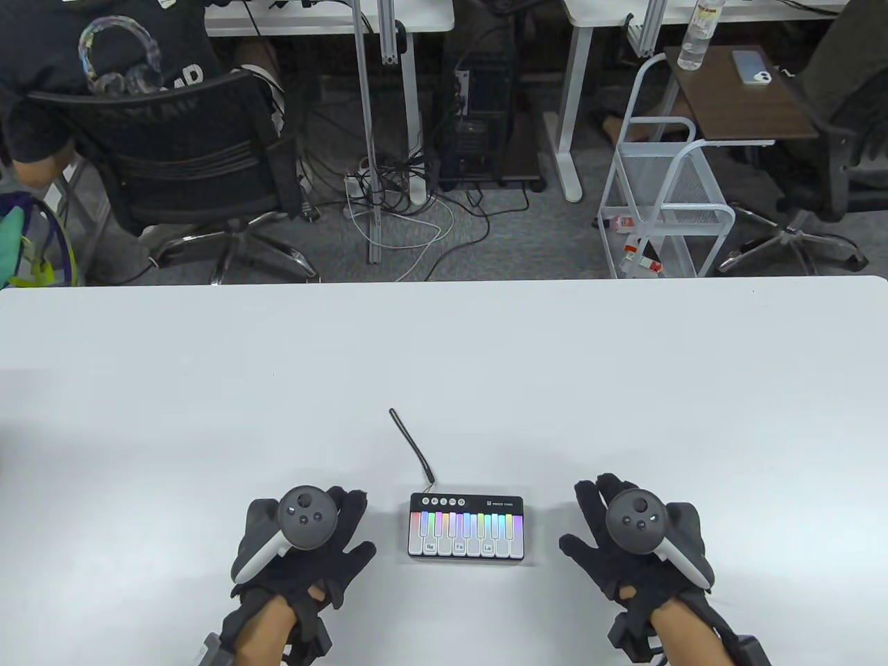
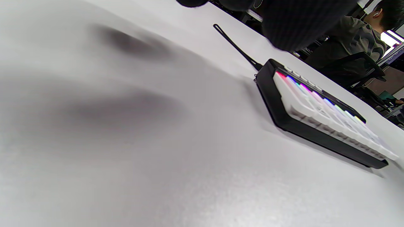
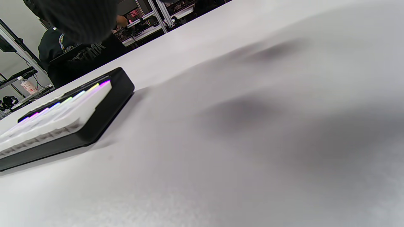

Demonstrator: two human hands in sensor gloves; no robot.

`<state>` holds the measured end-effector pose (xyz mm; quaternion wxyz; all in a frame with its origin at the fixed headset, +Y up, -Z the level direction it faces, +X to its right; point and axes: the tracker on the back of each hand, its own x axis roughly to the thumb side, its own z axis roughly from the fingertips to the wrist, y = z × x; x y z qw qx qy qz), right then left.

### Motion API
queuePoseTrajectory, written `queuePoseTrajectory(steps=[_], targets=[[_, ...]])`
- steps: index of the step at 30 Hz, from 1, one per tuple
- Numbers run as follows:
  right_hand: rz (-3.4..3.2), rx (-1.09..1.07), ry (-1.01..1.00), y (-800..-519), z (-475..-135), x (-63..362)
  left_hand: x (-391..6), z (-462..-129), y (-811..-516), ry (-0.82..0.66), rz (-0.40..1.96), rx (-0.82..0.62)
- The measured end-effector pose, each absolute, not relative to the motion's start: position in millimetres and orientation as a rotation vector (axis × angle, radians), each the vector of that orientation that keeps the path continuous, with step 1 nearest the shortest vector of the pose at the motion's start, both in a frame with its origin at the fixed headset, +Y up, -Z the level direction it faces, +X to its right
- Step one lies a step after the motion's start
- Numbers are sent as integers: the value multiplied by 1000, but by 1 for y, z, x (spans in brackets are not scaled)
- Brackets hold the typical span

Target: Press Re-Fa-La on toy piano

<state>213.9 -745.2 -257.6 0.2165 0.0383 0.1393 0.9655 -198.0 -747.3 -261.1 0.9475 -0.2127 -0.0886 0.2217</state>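
Between both hands' spread fingers (image 1: 350, 510) lies the toy piano (image 1: 465, 528), untouched.

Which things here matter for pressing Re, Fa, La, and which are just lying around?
For the job:
toy piano
left hand
right hand

Just around:
water bottle
phone
white cart
office chair

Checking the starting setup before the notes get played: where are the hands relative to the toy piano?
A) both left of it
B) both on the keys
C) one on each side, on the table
C: the left hand and right hand flank the toy piano, neither touching it.
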Motion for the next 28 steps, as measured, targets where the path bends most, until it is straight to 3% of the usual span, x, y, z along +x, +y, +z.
queuePoseTrajectory(steps=[28], targets=[[2672,95,396,-743,-256,215,-197,-261,-747,-182,451,-434]])
